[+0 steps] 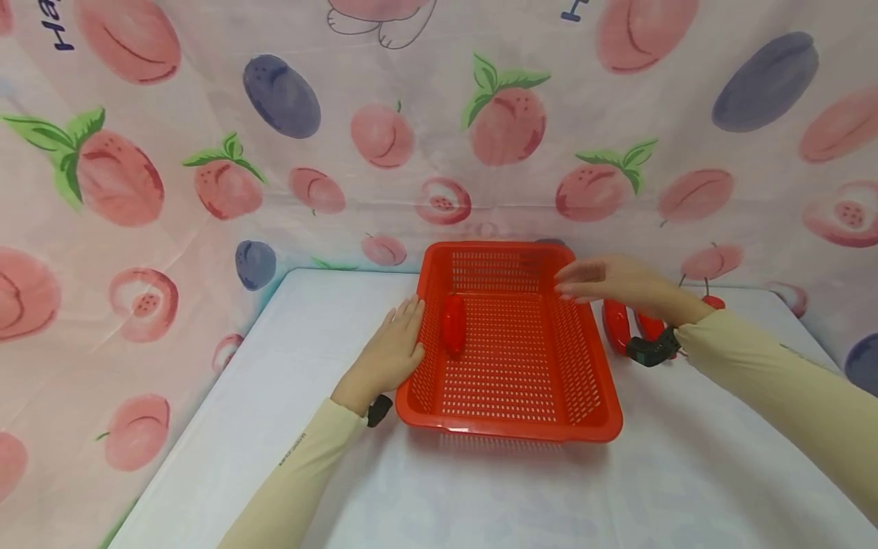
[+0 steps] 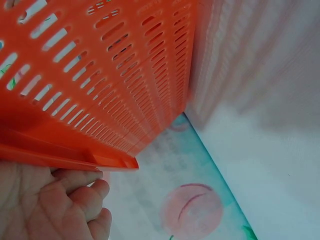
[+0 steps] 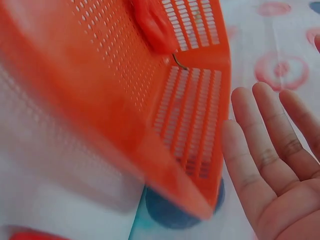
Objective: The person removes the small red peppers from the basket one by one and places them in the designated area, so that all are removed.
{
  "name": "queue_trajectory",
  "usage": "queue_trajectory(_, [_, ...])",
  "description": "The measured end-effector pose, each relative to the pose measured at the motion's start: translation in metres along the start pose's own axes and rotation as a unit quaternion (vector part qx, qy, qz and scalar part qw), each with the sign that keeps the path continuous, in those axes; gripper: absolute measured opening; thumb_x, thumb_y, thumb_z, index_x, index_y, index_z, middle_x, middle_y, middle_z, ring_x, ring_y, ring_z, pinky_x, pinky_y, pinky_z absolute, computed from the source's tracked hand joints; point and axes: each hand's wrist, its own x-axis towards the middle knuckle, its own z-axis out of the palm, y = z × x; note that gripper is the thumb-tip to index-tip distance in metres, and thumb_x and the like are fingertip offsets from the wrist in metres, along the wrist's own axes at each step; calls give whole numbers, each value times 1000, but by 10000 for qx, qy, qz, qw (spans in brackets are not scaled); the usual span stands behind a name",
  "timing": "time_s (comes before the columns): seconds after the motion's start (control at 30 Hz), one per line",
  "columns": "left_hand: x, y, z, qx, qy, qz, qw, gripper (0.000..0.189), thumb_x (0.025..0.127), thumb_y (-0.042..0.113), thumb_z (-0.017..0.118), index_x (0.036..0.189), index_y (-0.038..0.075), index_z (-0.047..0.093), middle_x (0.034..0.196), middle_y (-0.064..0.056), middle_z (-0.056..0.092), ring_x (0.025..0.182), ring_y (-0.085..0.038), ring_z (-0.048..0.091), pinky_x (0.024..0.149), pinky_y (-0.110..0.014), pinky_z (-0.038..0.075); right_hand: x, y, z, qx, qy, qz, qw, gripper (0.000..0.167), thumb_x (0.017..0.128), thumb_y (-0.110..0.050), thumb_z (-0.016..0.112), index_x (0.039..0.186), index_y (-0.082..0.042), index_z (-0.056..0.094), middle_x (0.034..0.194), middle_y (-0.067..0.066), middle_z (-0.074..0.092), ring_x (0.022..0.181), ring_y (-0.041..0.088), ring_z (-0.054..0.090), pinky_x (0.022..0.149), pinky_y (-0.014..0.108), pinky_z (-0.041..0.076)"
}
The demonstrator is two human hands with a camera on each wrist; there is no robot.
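A red perforated plastic basket (image 1: 507,431) stands on the white table. Inside it, near the left wall, lies a red pepper (image 1: 453,324); its curved stem shows in the right wrist view. My left hand (image 1: 389,349) rests along the basket's left rim with its fingers extended. In the left wrist view its palm lies against the rim's edge. Over the far right corner of the basket is my right hand (image 1: 620,284), holding nothing, its fingers fairly straight. The right wrist view shows that hand's palm (image 3: 295,205) beside the basket wall (image 3: 225,100).
Just right of the basket, partly hidden under the right forearm, lie a shiny red curved item (image 1: 616,326) and another red one (image 1: 649,326). A small round red item (image 1: 714,303) with thin stems lies behind the wrist. A fruit-printed cloth (image 1: 425,69) hangs behind the table (image 1: 309,320).
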Motion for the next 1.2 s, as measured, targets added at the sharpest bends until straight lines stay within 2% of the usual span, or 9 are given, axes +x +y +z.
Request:
queue_trajectory(0.2, [-1, 1, -1, -18, 24, 7, 10000, 65, 92, 19, 40, 148, -5, 17, 157, -19, 15, 146, -33, 16, 119, -47, 13, 22, -12, 17, 132, -127, -50, 9998, 53, 82, -48, 65, 123, -15, 58, 117, 7, 66, 100, 17, 66, 95, 44, 50])
queue_trajectory(0.3, [-1, 1, -1, -67, 28, -2, 10000, 65, 92, 19, 40, 148, -4, 17, 157, -19, 14, 146, -32, 15, 120, -46, 13, 31, -17, 26, 336, -239, -143, 9990, 49, 84, -43, 65, 121, -12, 59, 115, 7, 67, 99, 17, 66, 93, 41, 51])
queue_trajectory(0.57, [0, 0, 1, 5, 40, 9, 10000, 65, 92, 19, 39, 148, -3, 16, 157, -18, 14, 146, -31, 15, 120, -45, 13, 55, -24, 46, 836, -507, -434, 9943, 44, 87, -29, 65, 124, -5, 57, 121, 16, 63, 99, 20, 65, 90, 38, 53])
queue_trajectory(0.8, [0, -1, 2, -48, 55, -60, 10000, 65, 92, 20, 39, 149, -2, 16, 157, -16, 14, 146, -30, 15, 120, -45, 12, 77, -28, 67, 1022, -439, -489, 9926, 44, 87, -26, 65, 125, -4, 56, 121, 18, 62, 106, 31, 62, 95, 47, 50])
queue_trajectory(0.93, [1, -2, 2, -45, 19, -82, 10000, 65, 92, 21, 39, 149, -2, 15, 158, -16, 13, 147, -29, 13, 120, -44, 12, 90, -29, 81, 1138, -233, -367, 9925, 44, 86, -24, 67, 122, -2, 58, 120, 18, 63, 109, 35, 59, 95, 50, 49])
queue_trajectory(1.2, [1, -2, 1, -47, 43, -40, 10000, 65, 92, 20, 39, 149, -2, 17, 157, -17, 14, 146, -30, 14, 120, -45, 13, 108, -33, 104, 1471, -2, 210, 9889, 43, 85, -21, 68, 120, 2, 59, 122, 19, 61, 111, 35, 58, 97, 47, 48])
